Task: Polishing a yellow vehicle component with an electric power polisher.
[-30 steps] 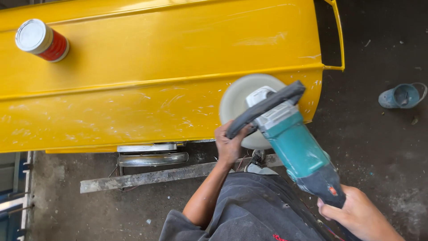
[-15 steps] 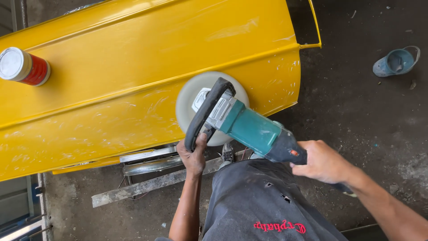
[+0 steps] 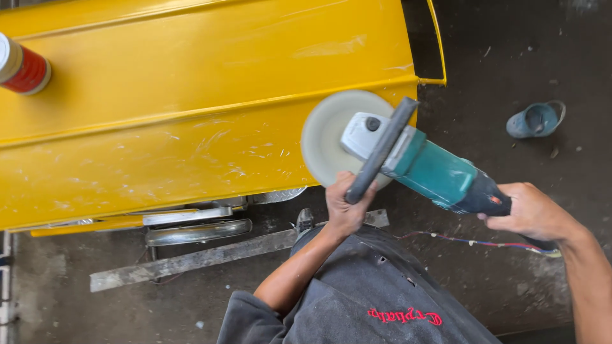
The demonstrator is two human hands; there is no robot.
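A teal polisher (image 3: 433, 171) is held over the lower right corner of a yellow panel (image 3: 191, 108), its round white pad (image 3: 328, 137) laid against the panel's edge. The black side handle (image 3: 380, 150) is gripped by the left hand (image 3: 346, 207), fingers closed round its lower end. The rear of the polisher is clasped by the right hand (image 3: 526, 213). A red can (image 3: 22, 67) with a white lid stands on the panel's far left. A blue sandal (image 3: 535, 119) lies on the dark floor (image 3: 510, 51) well to the right.

Soft, even daylight falls from above; the yellow panel (image 3: 191, 95) shows broad pale glare along its upper curve. The dark floor (image 3: 523, 57) stays dim. Focus is sharp, shadows faint.
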